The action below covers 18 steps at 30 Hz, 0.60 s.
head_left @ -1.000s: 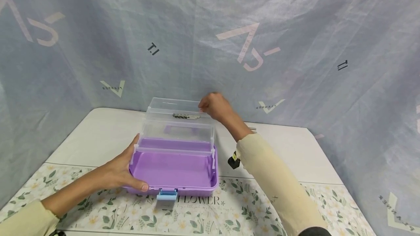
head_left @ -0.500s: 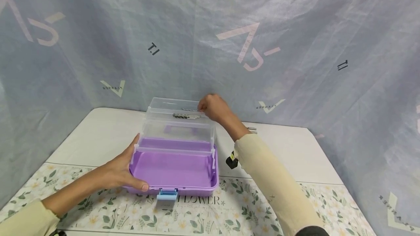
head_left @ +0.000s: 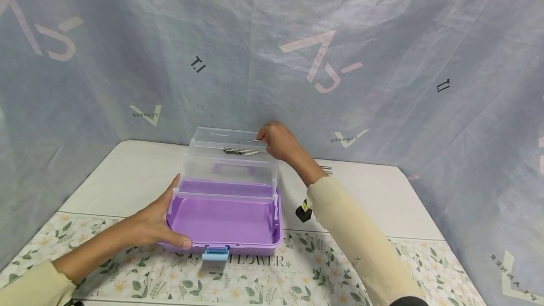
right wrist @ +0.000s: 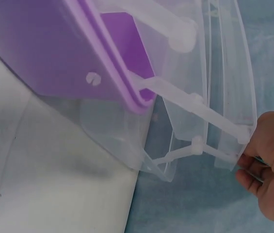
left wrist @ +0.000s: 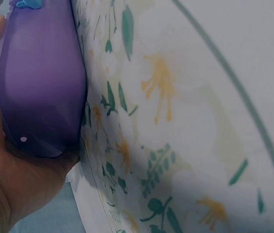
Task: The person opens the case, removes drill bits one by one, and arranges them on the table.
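A purple toolbox (head_left: 225,221) stands open on the table, its clear stepped trays (head_left: 244,169) raised at the back. My left hand (head_left: 155,223) grips its left end, thumb over the front edge; in the left wrist view the palm (left wrist: 20,194) wraps that end. Up at the top tray, my right hand (head_left: 280,141) pinches a thin drill bit (head_left: 248,141) by its right end, the bit pointing left over the tray. Several drill bits (head_left: 240,151) lie together in the tray below. In the right wrist view the curled fingers (right wrist: 248,177) are beside the top tray's end.
More thin metal rods (head_left: 326,169) lie on the white table, partly behind the right forearm. A blue latch (head_left: 216,253) hangs at the box front. A floral mat (head_left: 127,273) covers the table's near part. A grey-blue printed curtain (head_left: 238,60) rises close behind the table.
The drill bit at the right hand has come into sight over the top tray; its right end now sits slightly higher than half a second ago. The left hand stays on the toolbox.
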Each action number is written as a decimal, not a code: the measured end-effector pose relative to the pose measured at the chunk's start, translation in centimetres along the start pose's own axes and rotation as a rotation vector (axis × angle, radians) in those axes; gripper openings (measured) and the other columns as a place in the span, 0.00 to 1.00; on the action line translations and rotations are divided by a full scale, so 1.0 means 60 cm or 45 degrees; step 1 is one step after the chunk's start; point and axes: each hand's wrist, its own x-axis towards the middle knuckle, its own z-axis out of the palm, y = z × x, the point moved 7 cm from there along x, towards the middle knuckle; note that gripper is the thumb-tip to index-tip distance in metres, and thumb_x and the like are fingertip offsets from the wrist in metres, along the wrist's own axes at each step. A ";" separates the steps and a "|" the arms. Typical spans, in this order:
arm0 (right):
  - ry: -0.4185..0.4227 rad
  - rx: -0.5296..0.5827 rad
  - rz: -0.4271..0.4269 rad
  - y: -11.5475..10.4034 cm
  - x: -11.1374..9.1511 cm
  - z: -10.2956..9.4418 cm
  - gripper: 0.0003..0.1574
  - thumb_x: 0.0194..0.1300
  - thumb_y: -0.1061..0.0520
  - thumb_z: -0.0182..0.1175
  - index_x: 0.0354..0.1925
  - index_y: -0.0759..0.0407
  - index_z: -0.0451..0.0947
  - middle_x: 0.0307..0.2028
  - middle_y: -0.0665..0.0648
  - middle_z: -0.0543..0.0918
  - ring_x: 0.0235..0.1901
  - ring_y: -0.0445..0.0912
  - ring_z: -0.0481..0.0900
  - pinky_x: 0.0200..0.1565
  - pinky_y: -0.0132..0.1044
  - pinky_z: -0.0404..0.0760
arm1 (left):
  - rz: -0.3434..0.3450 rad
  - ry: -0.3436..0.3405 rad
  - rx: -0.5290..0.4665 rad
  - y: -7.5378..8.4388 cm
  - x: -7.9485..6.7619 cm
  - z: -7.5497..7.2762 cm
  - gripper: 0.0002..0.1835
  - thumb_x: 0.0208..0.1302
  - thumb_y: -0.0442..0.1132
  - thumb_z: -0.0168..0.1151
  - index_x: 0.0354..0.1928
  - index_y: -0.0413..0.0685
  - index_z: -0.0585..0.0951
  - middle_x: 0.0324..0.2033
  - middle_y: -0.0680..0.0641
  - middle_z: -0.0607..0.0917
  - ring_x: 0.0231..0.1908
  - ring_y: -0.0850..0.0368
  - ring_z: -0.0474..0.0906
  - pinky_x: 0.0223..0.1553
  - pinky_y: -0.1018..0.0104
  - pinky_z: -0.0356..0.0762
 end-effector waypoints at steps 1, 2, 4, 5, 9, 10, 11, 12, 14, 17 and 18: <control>0.010 0.004 0.004 0.002 -0.002 -0.001 0.23 0.70 0.77 0.59 0.52 0.64 0.94 0.52 0.63 0.93 0.59 0.58 0.89 0.64 0.48 0.87 | 0.007 -0.004 -0.006 0.001 0.000 0.000 0.94 0.45 0.41 0.95 0.91 0.62 0.21 0.80 0.26 0.67 0.62 0.43 0.83 0.65 0.36 0.81; 0.018 0.008 0.007 0.004 -0.003 -0.003 0.22 0.71 0.76 0.59 0.52 0.64 0.93 0.52 0.63 0.93 0.59 0.58 0.88 0.65 0.49 0.87 | 0.013 -0.007 -0.014 0.002 0.001 0.001 0.94 0.45 0.40 0.95 0.91 0.62 0.21 0.80 0.26 0.67 0.63 0.43 0.83 0.65 0.37 0.82; 0.033 0.023 0.010 0.007 -0.006 -0.005 0.21 0.73 0.76 0.59 0.53 0.65 0.93 0.52 0.63 0.93 0.59 0.59 0.88 0.66 0.50 0.86 | 0.026 -0.015 -0.033 0.002 0.002 0.002 0.94 0.46 0.39 0.95 0.91 0.62 0.21 0.80 0.26 0.67 0.63 0.42 0.83 0.64 0.39 0.83; 0.045 0.029 0.008 0.008 -0.008 -0.007 0.20 0.74 0.76 0.59 0.53 0.65 0.93 0.52 0.64 0.93 0.59 0.60 0.88 0.66 0.51 0.86 | 0.027 -0.017 -0.040 0.002 0.002 0.002 0.94 0.46 0.39 0.95 0.91 0.63 0.21 0.80 0.26 0.67 0.63 0.42 0.83 0.64 0.39 0.83; 0.086 0.067 -0.001 0.012 -0.016 -0.017 0.19 0.76 0.76 0.57 0.53 0.67 0.92 0.51 0.65 0.94 0.58 0.61 0.89 0.66 0.52 0.86 | 0.015 -0.014 -0.034 -0.001 0.003 0.002 0.94 0.46 0.40 0.95 0.91 0.62 0.21 0.80 0.26 0.66 0.62 0.42 0.83 0.64 0.41 0.83; 0.093 0.076 -0.003 0.013 -0.018 -0.019 0.19 0.76 0.76 0.57 0.53 0.67 0.92 0.51 0.65 0.94 0.57 0.61 0.90 0.66 0.52 0.87 | 0.018 -0.013 -0.034 -0.002 0.003 0.002 0.94 0.45 0.40 0.95 0.91 0.62 0.21 0.79 0.25 0.67 0.62 0.42 0.83 0.64 0.44 0.84; 0.096 0.082 0.000 0.015 -0.020 -0.022 0.19 0.75 0.76 0.57 0.53 0.67 0.91 0.51 0.65 0.94 0.57 0.61 0.90 0.66 0.52 0.87 | 0.018 -0.012 -0.034 -0.003 0.004 0.003 0.94 0.45 0.40 0.95 0.91 0.62 0.21 0.79 0.26 0.67 0.62 0.42 0.83 0.63 0.48 0.84; 0.097 0.096 0.005 0.016 -0.023 -0.025 0.20 0.75 0.77 0.56 0.53 0.67 0.91 0.51 0.66 0.94 0.56 0.60 0.90 0.65 0.52 0.87 | 0.017 -0.010 -0.032 -0.003 0.004 0.003 0.94 0.45 0.40 0.95 0.91 0.62 0.21 0.79 0.26 0.67 0.62 0.42 0.83 0.63 0.50 0.85; 0.094 0.124 0.019 0.021 -0.029 -0.029 0.21 0.74 0.77 0.55 0.54 0.68 0.91 0.52 0.66 0.93 0.56 0.60 0.90 0.64 0.52 0.87 | 0.020 -0.003 -0.022 -0.003 0.005 0.003 0.94 0.45 0.39 0.95 0.91 0.60 0.22 0.79 0.27 0.69 0.62 0.42 0.83 0.63 0.53 0.84; 0.096 0.145 0.049 0.030 -0.039 -0.036 0.23 0.73 0.76 0.54 0.55 0.68 0.90 0.53 0.67 0.93 0.54 0.59 0.88 0.64 0.53 0.87 | 0.033 0.003 0.006 -0.002 0.004 0.002 0.94 0.45 0.40 0.95 0.91 0.60 0.22 0.79 0.27 0.69 0.63 0.42 0.83 0.64 0.47 0.83; 0.098 0.154 0.057 0.033 -0.042 -0.037 0.23 0.73 0.76 0.53 0.55 0.68 0.90 0.53 0.67 0.93 0.54 0.59 0.88 0.64 0.53 0.87 | 0.036 0.003 0.012 -0.001 0.003 0.002 0.94 0.45 0.40 0.95 0.91 0.59 0.22 0.79 0.27 0.69 0.63 0.42 0.83 0.64 0.43 0.83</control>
